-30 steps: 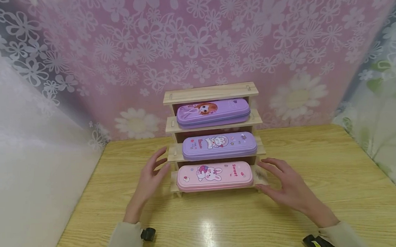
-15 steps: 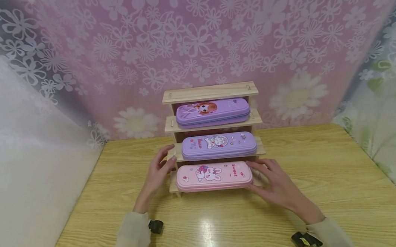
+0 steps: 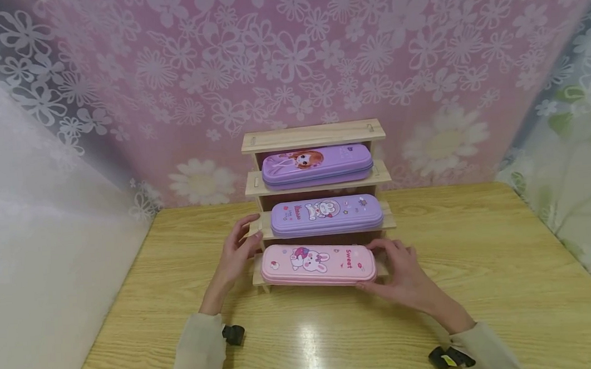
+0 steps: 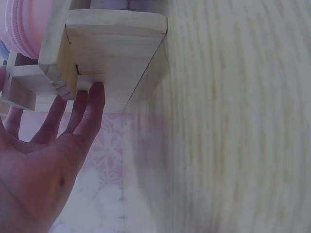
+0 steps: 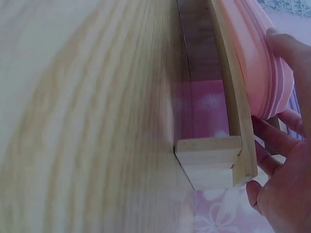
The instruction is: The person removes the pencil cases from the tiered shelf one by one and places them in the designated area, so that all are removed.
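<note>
A small wooden rack (image 3: pixel 313 136) with stepped shelves stands on the table. On its lowest shelf lies a pink pencil case (image 3: pixel 315 266) with a bunny and the word "Sweet", slightly askew. My right hand (image 3: pixel 404 273) pinches the case's right end, thumb along the front edge and fingers behind; the right wrist view shows the thumb on the zipped side of the pink case (image 5: pixel 252 58). At the rack's left side, my left hand (image 3: pixel 233 260) grips the end of a shelf board, and in the left wrist view its fingers (image 4: pixel 92 109) reach along the side panel.
A lilac pencil case (image 3: pixel 327 215) with a bunny rests one shelf up. Above it sits a purple pencil case (image 3: pixel 317 165) with a girl's picture. Behind the wood-grain table (image 3: pixel 146 304) hangs a pink flowered backdrop (image 3: pixel 288 51).
Both hands have closed in on the rack: the left now grips its side, the right now pinches the pink pencil case. That case's right end has shifted slightly towards the front.
</note>
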Demonstrator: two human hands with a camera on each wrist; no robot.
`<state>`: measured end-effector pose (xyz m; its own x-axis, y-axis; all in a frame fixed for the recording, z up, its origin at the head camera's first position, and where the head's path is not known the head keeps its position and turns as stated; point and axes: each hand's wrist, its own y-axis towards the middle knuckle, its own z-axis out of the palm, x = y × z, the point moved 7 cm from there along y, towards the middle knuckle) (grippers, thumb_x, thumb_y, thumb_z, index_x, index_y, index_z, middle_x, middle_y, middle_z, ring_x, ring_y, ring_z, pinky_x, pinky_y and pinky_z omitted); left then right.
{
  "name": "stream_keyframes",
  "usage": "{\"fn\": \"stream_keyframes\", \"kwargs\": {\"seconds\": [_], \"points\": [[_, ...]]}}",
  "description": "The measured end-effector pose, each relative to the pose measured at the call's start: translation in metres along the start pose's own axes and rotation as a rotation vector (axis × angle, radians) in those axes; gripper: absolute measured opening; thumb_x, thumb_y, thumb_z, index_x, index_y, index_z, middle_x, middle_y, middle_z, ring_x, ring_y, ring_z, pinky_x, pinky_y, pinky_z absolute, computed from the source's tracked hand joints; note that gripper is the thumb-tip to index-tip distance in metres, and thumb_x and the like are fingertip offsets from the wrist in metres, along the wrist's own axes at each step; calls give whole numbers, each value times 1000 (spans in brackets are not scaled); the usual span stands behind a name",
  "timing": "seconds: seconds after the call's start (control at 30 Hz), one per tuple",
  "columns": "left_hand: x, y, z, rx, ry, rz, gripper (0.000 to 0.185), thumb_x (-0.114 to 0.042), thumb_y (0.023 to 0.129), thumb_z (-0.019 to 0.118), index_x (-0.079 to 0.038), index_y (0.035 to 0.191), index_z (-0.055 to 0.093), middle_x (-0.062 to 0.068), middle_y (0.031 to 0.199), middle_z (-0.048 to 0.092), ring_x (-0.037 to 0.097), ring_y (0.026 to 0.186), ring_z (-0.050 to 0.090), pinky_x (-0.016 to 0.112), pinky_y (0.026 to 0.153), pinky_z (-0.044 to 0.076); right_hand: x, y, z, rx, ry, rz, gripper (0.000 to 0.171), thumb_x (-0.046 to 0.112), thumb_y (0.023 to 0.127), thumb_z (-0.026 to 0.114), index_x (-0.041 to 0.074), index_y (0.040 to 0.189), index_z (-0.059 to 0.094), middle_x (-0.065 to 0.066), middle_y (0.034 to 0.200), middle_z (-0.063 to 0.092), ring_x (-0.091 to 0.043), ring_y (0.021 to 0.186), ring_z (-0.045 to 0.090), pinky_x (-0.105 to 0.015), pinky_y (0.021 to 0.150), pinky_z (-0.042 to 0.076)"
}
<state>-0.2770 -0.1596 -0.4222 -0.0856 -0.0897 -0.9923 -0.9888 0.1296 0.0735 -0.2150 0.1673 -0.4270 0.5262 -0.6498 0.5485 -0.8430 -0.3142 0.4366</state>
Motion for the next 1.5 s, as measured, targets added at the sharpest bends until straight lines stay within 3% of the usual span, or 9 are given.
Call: {"fn": "stream_keyframes", "kwargs": {"seconds": [0.27,0.4,0.53,0.63,0.93,1.17,1.5], "points": [[13,8,-4,1,-21,28,43,-18,95,56,-18,136,46,16,132,48,20,99,61,40,81,56,1,0,0,36,47,40,86,43,56,89,24,130,51,9,111,60,-15,100,48,-35,80,21],[21,13,-4,-1,-22,37,43,-21,94,57,-22,136,47,13,130,50,17,99,62,40,81,56,0,-4,-6,74,97,72,74,42,58,89,31,123,55,13,109,58,-8,99,50,-33,85,34],[21,13,-3,5,-36,43,41,-21,95,57,-20,135,48,15,130,50,19,99,61,47,83,55,-5,-9,-18,104,190,106,72,35,60,90,30,122,54,11,108,56,-6,86,49,-25,69,45],[19,13,-2,16,-63,34,41,-18,95,56,-17,136,47,16,129,50,18,99,62,52,84,53,-12,-15,-28,132,239,137,72,30,62,89,28,124,53,9,108,54,-9,81,48,-24,63,44],[1,8,2,44,-88,20,44,-12,96,52,-7,138,42,19,129,48,14,96,61,60,89,48,-43,-33,-56,173,334,192,74,21,66,86,22,130,48,7,125,50,-5,103,56,-15,84,51],[-3,5,4,39,-77,11,43,-11,96,51,-8,138,41,19,132,48,12,96,61,57,87,50,-59,-44,-79,178,494,240,77,1,73,79,8,138,40,0,134,43,-8,100,63,-27,74,57],[-1,6,4,42,-94,19,44,-11,96,50,-7,139,40,22,132,46,12,95,61,58,88,49,-70,-56,-114,185,692,214,79,-19,76,65,-2,144,27,-9,135,40,-12,97,65,-37,69,58]]}}
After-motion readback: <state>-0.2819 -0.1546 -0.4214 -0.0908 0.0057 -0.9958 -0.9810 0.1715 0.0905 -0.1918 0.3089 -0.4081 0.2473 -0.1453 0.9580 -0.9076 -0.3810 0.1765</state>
